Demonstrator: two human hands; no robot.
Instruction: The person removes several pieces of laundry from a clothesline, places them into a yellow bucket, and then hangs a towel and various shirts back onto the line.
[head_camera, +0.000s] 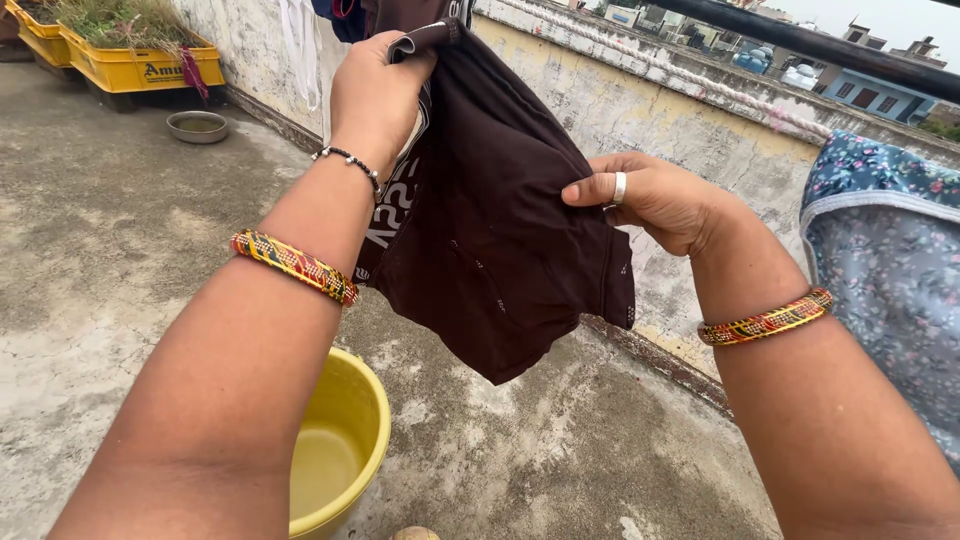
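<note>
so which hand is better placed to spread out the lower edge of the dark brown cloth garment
Probably the right hand: it pinches the side of the dark brown cloth garment lower down, nearer the hanging hem. The left hand grips the top edge, holding it up.

A dark maroon-brown cloth garment (490, 230), soft and creased, hangs in the air in the middle of the scene, above the concrete floor. Its upper corner is bunched into a thick fold at the far top, and its right edge is pinched about halfway down. From there the fabric drops loose to a rounded lower hem that ends in a point near the middle. White printed lettering runs down its left edge. Small pale specks dot the front.
</note>
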